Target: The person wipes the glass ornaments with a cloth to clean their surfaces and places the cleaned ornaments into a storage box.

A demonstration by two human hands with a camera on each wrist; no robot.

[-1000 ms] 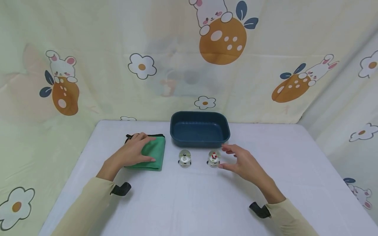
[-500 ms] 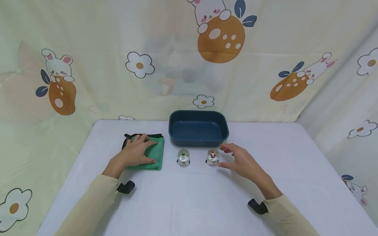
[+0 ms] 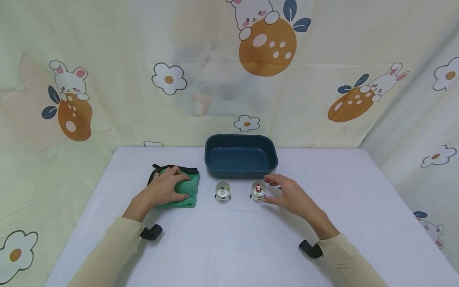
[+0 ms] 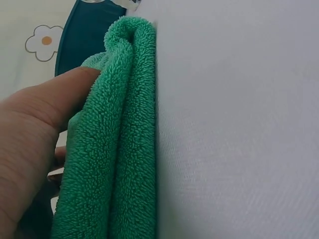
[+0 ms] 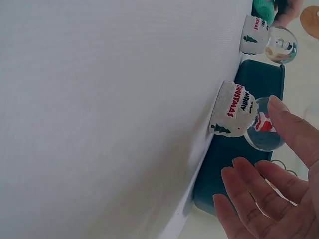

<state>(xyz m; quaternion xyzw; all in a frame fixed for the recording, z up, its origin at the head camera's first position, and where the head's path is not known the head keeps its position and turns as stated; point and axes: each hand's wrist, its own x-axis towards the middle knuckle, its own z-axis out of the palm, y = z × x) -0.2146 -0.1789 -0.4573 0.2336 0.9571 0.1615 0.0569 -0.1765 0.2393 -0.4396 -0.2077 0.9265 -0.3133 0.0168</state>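
Observation:
A folded green towel (image 3: 188, 190) with a black edge lies at the left of the table. My left hand (image 3: 165, 186) lies over it and grips it, its thumb (image 4: 75, 87) pressed into the folds in the left wrist view. The fingertips on its far side are mostly hidden. Two Christmas snow globes stand upright in front of the bin: one with a small dark-topped figure (image 3: 223, 193), one with a red Santa (image 3: 258, 193). Around the Santa globe's right side my right hand (image 3: 292, 196) is spread, fingers apart; whether the thumb touches the glass, I cannot tell.
Behind the globes, at the table's back edge, sits a dark blue rectangular bin (image 3: 241, 175). A white cloth covers the table (image 3: 229, 243). A curtain (image 3: 208, 48) printed with rabbits and flowers hangs directly behind.
The towel has bunched slightly under my left hand, its black edge shifting. My right hand has moved a little left, closer to the Santa globe. Both globes stay put.

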